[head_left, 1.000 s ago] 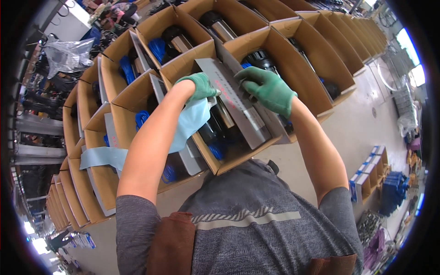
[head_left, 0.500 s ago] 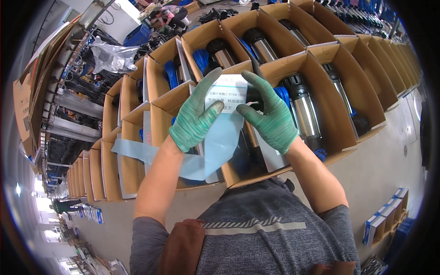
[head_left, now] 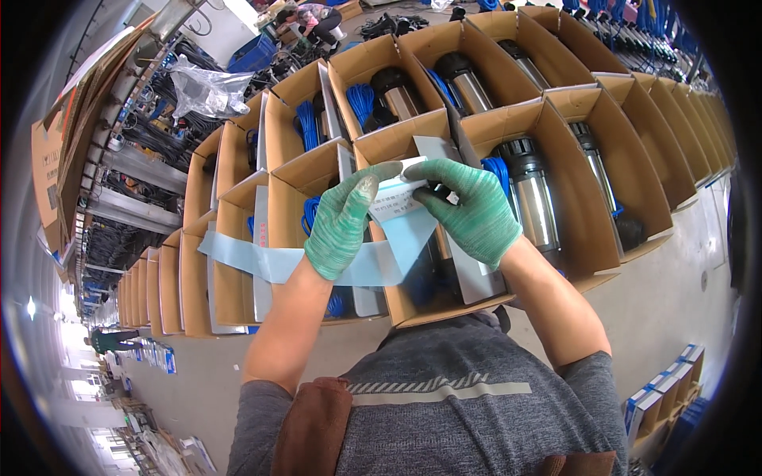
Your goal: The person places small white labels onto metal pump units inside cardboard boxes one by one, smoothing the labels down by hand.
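Both my hands wear green gloves with darker fingertips. Between them, above the open boxes, is a white printed label [head_left: 394, 208] on a pale blue backing strip [head_left: 361, 266]. My left hand [head_left: 337, 226] pinches the label's left edge between thumb and forefinger. At its right edge, the thumb and fingers of my right hand [head_left: 475, 208] are closed on it. The label's top edge is bent back and partly hidden by the fingers. The strip hangs below the label, folds, and trails left across my left wrist.
Rows of open cardboard boxes [head_left: 583, 198] hold steel cylindrical pumps [head_left: 533, 194] with black ends and blue cable coils [head_left: 361, 103]. Grey boards stand in some boxes. A metal rack [head_left: 131, 170] is on the left. Other people [head_left: 317, 20] are in the background.
My hands have come closer together and slightly down. The label's top has bent back, so less of its face shows. The strip below has swung and folded differently.
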A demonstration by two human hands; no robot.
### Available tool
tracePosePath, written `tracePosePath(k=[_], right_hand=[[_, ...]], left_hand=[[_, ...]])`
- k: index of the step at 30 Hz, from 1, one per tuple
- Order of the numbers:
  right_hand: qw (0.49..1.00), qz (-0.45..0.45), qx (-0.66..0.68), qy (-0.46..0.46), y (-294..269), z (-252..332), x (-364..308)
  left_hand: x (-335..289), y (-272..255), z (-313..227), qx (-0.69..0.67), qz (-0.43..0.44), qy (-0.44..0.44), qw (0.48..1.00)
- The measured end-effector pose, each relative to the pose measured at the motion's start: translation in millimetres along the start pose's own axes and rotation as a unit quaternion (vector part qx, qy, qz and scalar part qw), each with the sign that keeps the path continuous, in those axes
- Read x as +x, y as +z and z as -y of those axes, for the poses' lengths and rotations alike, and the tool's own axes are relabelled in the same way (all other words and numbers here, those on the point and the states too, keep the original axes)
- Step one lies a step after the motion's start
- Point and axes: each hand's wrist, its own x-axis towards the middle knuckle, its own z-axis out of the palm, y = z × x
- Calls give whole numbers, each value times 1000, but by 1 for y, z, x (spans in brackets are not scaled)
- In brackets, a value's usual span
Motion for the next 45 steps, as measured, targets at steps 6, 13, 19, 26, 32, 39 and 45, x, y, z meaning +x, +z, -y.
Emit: tracePosePath(k=[6, 13, 19, 26, 32, 39, 45], right_hand=[[999, -25, -5, -34, 0, -13, -1], [994, -57, -71, -68, -1, -23, -5], [990, -122, -56, -43, 6, -16, -11], [978, -154, 25, -135, -17, -2, -31], [926, -287, 236, 70, -64, -9, -56], [899, -361, 179, 174, -93, -18, -77], [911, -312, 112, 247, -120, -15, -86]], left_hand=[[4, 7, -4, -47, -34, -59, 997], [18, 10, 0, -149, -24, -106, 983], [30, 10, 7, -180, -41, -96, 978], [79, -18, 20, -80, -111, -96, 986], [216, -52, -13, 524, -26, -89, 846], [357, -21, 58, 652, 156, -187, 718], [375, -32, 95, 593, 193, -280, 730]])
